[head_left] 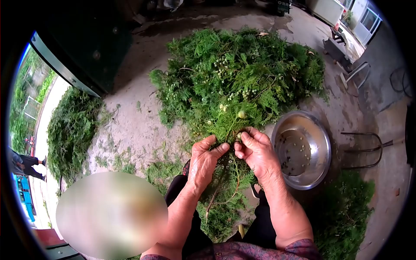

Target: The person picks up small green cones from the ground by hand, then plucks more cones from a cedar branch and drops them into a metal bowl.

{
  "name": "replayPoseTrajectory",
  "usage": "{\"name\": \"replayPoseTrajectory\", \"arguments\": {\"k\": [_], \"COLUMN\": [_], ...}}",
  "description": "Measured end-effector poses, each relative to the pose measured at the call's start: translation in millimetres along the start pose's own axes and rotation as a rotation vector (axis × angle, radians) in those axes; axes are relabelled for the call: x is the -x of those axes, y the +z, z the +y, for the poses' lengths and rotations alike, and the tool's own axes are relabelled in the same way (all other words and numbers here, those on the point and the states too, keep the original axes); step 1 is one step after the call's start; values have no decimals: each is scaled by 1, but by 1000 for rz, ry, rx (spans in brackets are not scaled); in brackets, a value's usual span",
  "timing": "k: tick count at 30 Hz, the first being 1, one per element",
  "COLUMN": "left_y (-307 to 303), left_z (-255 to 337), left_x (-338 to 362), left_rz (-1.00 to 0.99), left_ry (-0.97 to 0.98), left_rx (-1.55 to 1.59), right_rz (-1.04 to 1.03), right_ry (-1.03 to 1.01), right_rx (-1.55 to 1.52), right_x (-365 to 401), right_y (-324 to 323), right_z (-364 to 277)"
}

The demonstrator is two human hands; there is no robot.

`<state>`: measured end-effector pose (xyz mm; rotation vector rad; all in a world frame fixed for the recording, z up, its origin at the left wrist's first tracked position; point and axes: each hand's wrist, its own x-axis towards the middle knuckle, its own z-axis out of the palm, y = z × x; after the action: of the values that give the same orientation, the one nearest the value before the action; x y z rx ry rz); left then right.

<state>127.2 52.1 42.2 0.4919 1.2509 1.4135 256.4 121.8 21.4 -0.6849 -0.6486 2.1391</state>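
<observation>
Both hands meet over my lap, in front of a large pile of green branches. My left hand point(204, 161) is closed round a leafy green sprig point(221, 126), thumb toward the middle. Just to its right, my right hand point(258, 155) pinches a small round green cone point(238, 135) between thumb and fingertips. Another pale green cone point(241, 114) shows on the foliage just above the hands. A longer branch point(236, 184) hangs down beneath them between my knees. To the right of my right hand stands a shiny metal basin point(323, 158) with several small cones scattered on its bottom.
Beyond my hands lies the big branch pile point(242, 73) with many cones. A second heap point(71, 130) is at the left by a doorway, more greenery point(344, 208) at the lower right. A metal fork head point(381, 147) lies right of the basin. A person's legs point(32, 167) show far left.
</observation>
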Motion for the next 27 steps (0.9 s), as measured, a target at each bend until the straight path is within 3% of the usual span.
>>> {"name": "replayPoseTrajectory", "arguments": {"k": [3, 6, 10, 17, 19, 23, 27], "left_y": [0, 0, 0, 2, 5, -5, 0], "left_z": [-3, -10, -9, -7, -5, -21, -13], "left_x": [-3, -7, -5, -7, -5, -12, -9], "left_rz": [-9, -28, -87, -42, -28, -21, 6], "left_ry": [1, 46, 80, 90, 106, 200, 217], "left_rx": [-10, -52, -224, 185, 139, 43, -17], "right_rz": [72, 11, 123, 151, 169, 52, 105], "right_ry": [-43, -54, -167, -81, -12, -219, -459], "right_rx": [-4, 94, 455, 555, 607, 966, 1089], "right_x": [2, -1, 3, 8, 10, 5, 10], "right_y": [8, 0, 6, 15, 17, 2, 9], "right_z": [-13, -6, 8, 6, 9, 17, -2]}}
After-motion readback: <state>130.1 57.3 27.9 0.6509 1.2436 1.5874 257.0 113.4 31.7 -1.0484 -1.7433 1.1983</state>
